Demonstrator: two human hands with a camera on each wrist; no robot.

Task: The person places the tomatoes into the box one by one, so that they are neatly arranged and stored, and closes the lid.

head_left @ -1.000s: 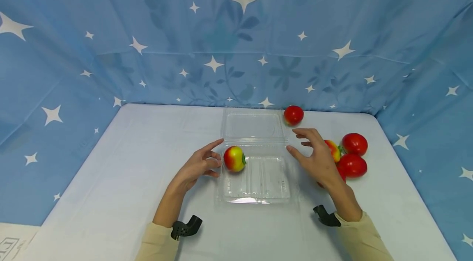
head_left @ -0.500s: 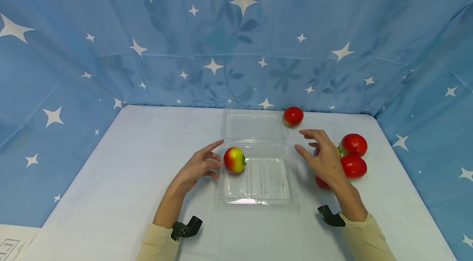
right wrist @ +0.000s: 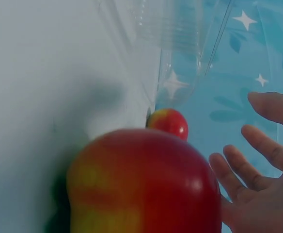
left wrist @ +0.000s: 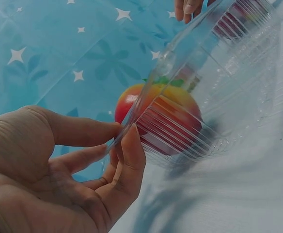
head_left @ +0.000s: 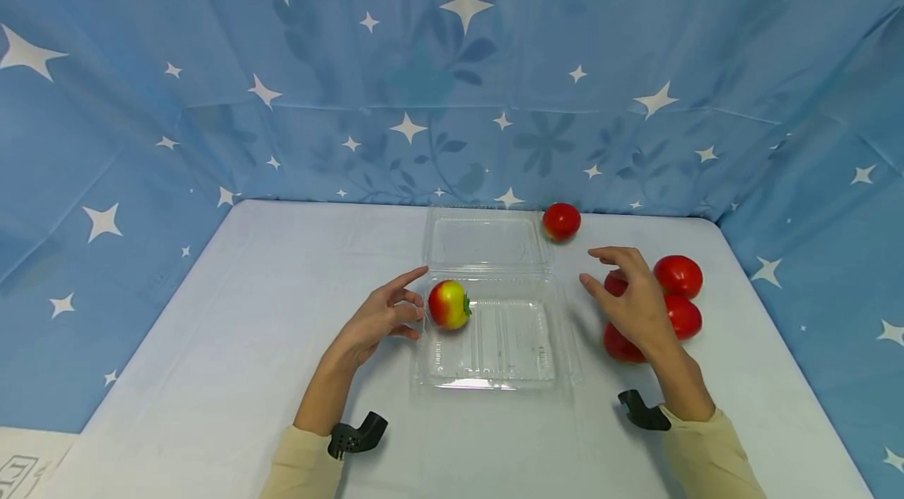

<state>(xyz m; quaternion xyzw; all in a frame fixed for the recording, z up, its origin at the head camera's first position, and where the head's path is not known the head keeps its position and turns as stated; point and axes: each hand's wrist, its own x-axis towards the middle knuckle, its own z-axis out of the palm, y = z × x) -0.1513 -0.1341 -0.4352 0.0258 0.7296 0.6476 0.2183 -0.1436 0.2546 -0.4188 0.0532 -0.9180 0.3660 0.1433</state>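
The box was pinched at its left edge between the thumb and fingers of the left hand. A single fruit was contained in its back left corner, and the lid was laid open behind. The right hand, thumb and fingers parted, was held over the clustered fruits; whether any was touched could not be told. A red fruit was placed just beside the lid.

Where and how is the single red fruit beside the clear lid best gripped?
Probably grip the red fruit around its widest part, coming from the front right: its body is round, the lid lies close on its left, and the curtain hangs behind.
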